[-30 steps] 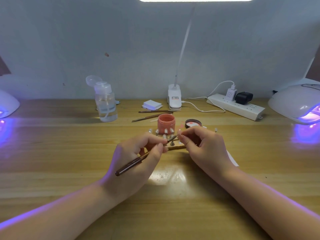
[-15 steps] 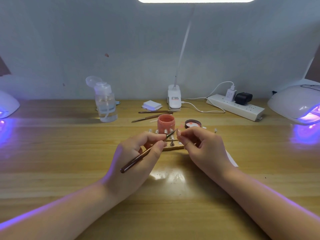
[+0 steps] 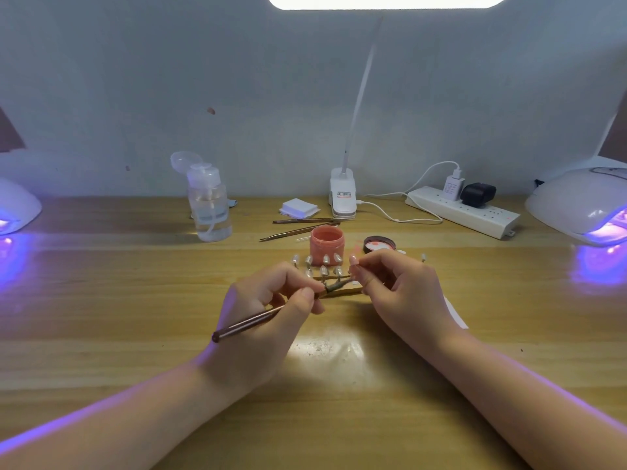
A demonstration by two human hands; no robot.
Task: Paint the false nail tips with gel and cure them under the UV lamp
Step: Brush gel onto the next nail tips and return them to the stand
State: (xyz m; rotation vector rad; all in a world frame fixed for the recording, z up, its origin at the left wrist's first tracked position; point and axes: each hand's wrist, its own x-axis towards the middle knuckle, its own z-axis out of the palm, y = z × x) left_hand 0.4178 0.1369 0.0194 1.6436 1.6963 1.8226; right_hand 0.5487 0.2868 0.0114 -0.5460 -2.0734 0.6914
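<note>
UV lamp (image 3: 17, 208) glows at your 9 o'clock desk (image 3: 101, 317) edge. Pump bottle (image 3: 210, 205) at 11. Your left hand (image 3: 268, 310) grips the brush (image 3: 247, 322), bristles toward the nail tips (image 3: 322, 266) on their stand at 12. Pink gel jar (image 3: 326, 244) behind, lid (image 3: 379, 244) beside. Your right hand (image 3: 403, 290) pinches one nail tip. Clip lamp (image 3: 342, 195) label unreadable. Power strip (image 3: 464, 210), second UV lamp (image 3: 583, 205) at 2.

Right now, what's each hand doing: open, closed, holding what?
Left hand: grips the brush.
Right hand: pinches a nail tip on its stick.
</note>
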